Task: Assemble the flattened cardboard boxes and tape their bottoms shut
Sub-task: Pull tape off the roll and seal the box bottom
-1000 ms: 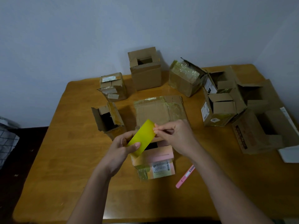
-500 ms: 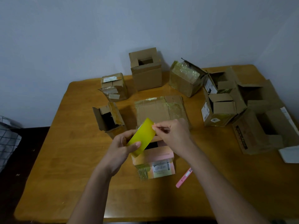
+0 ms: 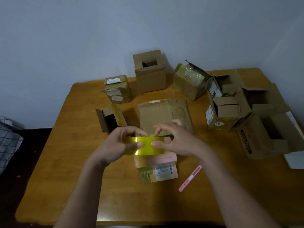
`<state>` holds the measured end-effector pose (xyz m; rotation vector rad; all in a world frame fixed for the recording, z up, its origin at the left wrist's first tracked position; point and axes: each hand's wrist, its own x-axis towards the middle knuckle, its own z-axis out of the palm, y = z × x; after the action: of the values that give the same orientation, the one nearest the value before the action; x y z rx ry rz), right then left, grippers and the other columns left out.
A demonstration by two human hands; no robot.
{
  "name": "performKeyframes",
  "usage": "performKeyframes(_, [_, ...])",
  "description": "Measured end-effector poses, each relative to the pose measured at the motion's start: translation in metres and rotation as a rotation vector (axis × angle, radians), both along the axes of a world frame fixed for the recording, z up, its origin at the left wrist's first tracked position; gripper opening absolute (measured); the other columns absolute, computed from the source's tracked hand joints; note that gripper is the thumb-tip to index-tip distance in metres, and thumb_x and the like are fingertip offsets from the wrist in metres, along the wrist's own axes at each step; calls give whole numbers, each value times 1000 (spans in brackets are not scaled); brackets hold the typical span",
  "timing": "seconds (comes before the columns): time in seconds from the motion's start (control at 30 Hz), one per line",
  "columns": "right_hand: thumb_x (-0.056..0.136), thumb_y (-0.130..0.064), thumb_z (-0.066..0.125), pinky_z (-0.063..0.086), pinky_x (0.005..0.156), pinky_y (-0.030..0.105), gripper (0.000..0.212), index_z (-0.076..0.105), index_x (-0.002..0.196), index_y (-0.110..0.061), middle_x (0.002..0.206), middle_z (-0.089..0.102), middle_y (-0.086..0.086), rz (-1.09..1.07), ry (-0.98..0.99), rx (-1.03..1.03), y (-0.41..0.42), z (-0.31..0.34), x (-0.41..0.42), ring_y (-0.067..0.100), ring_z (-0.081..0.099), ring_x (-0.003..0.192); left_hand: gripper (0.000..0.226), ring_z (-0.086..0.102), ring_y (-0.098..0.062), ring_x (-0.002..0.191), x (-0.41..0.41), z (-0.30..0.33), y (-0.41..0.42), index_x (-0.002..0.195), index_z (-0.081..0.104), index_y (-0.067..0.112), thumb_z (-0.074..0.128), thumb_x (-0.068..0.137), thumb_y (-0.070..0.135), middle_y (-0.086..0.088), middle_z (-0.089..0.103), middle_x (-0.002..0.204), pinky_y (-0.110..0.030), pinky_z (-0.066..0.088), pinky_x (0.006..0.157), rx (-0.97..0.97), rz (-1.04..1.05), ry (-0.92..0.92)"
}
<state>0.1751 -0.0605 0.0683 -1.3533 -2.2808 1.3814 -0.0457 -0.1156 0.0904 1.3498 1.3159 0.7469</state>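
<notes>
Wooden table (image 3: 69, 162) carrying several erected boxes; a yellow tape roll (image 3: 144, 145) is being gripped by the left hand (image 3: 115, 143) and right hand (image 3: 176, 140) above the pink box (image 3: 164, 168), while one flattened box (image 3: 162, 112) is being left unassembled

Both hands hold a roll of yellow-green packing tape (image 3: 144, 145) above a small pink cardboard box (image 3: 162, 168): left hand (image 3: 115, 145) and right hand (image 3: 176, 140) grip opposite ends. A slim pink utility knife (image 3: 190, 178) lies just right on the wooden surface (image 3: 65, 162).
</notes>
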Motion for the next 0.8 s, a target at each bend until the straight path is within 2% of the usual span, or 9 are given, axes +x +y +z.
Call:
performKeyframes(0.07, [81, -60, 63, 49, 95, 40, 32, 62, 104, -37, 119, 56, -10, 7, 198, -245, -7, -4, -4, 11, 52, 116, 27, 64, -14, 83, -4, 4, 3, 101, 71, 6, 67, 77, 18, -5, 68, 92, -20, 49, 68, -25, -63, -33])
performKeyframes(0.17, [75, -63, 58, 45, 77, 35, 46, 69, 94, -23, 88, 63, -7, -68, 327, -356, -18, -11, -14, 8, 59, 86, 27, 64, -15, 81, -4, 5, 8, 99, 70, 1, 67, 77, 16, -5, 69, 89, -21, 49, 67, -54, -120, -48])
performKeyframes(0.23, [72, -57, 59, 42, 76, 36, 50, 70, 94, -14, 85, 62, -1, -128, 377, -365, -24, -14, -19, 13, 57, 83, 27, 64, -15, 80, -5, 4, 10, 98, 71, 1, 68, 75, 15, -5, 70, 88, -21, 49, 66, -83, -116, -74])
performKeyframes(0.3, [71, -44, 63, 44, 74, 38, 57, 64, 100, 4, 87, 56, 8, -196, 469, -425, -27, -18, -21, 19, 54, 86, 31, 64, -16, 81, -6, 2, 11, 98, 72, 1, 72, 73, 20, -6, 70, 88, -22, 50, 66, -94, -121, -91])
performKeyframes(0.4, [74, -26, 58, 47, 63, 28, 54, 53, 101, 21, 85, 49, 10, -244, 583, -505, -30, -21, -21, 16, 53, 80, 40, 65, -20, 84, -7, -1, 9, 97, 73, 3, 74, 68, 31, -12, 71, 92, -25, 50, 69, -102, -109, -124])
performKeyframes(0.47, [74, -22, 55, 49, 58, 25, 42, 61, 93, 15, 82, 52, 9, -245, 630, -555, -30, -21, -21, 10, 57, 74, 40, 65, -23, 86, -8, -3, 8, 97, 73, 4, 74, 69, 31, -15, 70, 95, -28, 51, 71, -99, -101, -128])
performKeyframes(0.53, [73, -21, 54, 50, 58, 25, 31, 69, 90, 0, 85, 57, 9, -263, 649, -592, -31, -21, -21, 11, 59, 77, 39, 65, -24, 87, -9, -3, 7, 98, 73, 4, 74, 70, 31, -16, 70, 96, -29, 51, 71, -88, -102, -127])
performKeyframes(0.7, [76, -32, 68, 49, 79, 35, 18, 79, 84, -21, 91, 69, 2, -278, 642, -556, -30, -22, -24, 18, 62, 94, 34, 65, -21, 85, -10, -1, 6, 95, 74, 6, 74, 70, 29, -13, 71, 93, -26, 51, 70, -83, -103, -166])
performKeyframes(0.8, [75, -31, 65, 46, 81, 36, 17, 78, 80, -21, 85, 68, -4, -262, 629, -526, -29, -22, -24, 15, 59, 93, 35, 66, -19, 83, -9, -1, 5, 94, 73, 5, 74, 68, 29, -10, 71, 91, -24, 52, 68, -85, -93, -181])
